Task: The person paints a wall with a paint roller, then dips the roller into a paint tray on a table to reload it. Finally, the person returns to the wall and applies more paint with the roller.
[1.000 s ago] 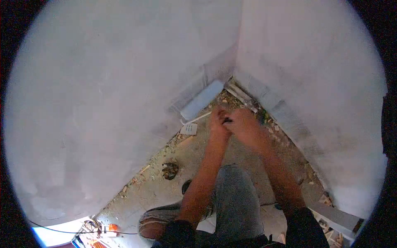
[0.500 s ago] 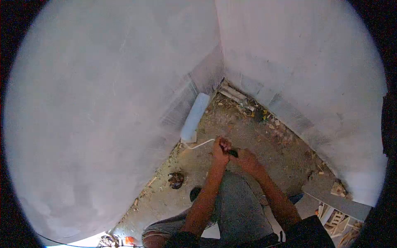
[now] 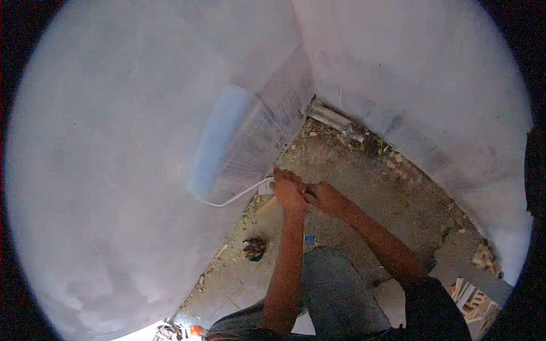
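Note:
A paint roller (image 3: 222,142) with a pale blue sleeve lies against the left wall (image 3: 114,142), tilted with its top toward the corner. Its bent white wire frame runs from the sleeve's lower end to my hands. My left hand (image 3: 289,190) is closed around the roller's grip near the wire. Just to the right, my right hand (image 3: 327,199) is closed on the rear part of the same handle. The fingers cover most of the grip. Darker, streaky patches show low on the wall beside the sleeve.
The right wall (image 3: 421,74) meets the left one at a corner. Rubble and pipe-like pieces (image 3: 330,116) lie along its foot. A dark crumpled lump (image 3: 254,248) sits on the dirt floor (image 3: 364,170). Wood scraps (image 3: 475,301) are at the lower right.
The roller has moved up and left along the left wall, away from the floor edge. Both hands have gone with it, up and to the left.

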`<state>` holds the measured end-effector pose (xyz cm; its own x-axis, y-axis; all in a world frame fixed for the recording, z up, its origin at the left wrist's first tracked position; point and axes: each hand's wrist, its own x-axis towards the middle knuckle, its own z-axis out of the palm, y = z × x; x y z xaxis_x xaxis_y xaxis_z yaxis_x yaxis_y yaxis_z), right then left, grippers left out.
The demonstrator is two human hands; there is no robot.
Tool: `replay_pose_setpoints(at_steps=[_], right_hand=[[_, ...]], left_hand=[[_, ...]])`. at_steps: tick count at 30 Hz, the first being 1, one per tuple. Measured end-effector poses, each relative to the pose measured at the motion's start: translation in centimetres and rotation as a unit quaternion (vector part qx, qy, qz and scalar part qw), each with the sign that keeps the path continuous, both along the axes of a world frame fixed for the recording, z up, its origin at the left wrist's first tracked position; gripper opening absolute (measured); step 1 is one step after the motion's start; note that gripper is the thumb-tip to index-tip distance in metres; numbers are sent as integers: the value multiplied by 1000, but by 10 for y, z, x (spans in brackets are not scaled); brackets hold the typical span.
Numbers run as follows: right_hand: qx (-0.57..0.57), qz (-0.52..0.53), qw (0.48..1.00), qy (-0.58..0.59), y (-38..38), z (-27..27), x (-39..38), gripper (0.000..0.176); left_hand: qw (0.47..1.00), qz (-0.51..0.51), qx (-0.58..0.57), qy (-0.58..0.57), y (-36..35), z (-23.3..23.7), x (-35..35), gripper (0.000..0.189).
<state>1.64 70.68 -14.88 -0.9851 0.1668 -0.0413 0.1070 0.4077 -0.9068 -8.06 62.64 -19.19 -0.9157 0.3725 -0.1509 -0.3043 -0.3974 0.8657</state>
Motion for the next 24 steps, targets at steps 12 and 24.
replay_pose_setpoints(at_steps=[12,24], right_hand=[[-337,-25,941,10,-1,-99,-48,39],[-11,-23,990,-136,55,-53,-1,54]], left_hand=[[985,-7,-171,13,19,-23,-51,25],[894,-182,-405,64,57,-73,-33,24]])
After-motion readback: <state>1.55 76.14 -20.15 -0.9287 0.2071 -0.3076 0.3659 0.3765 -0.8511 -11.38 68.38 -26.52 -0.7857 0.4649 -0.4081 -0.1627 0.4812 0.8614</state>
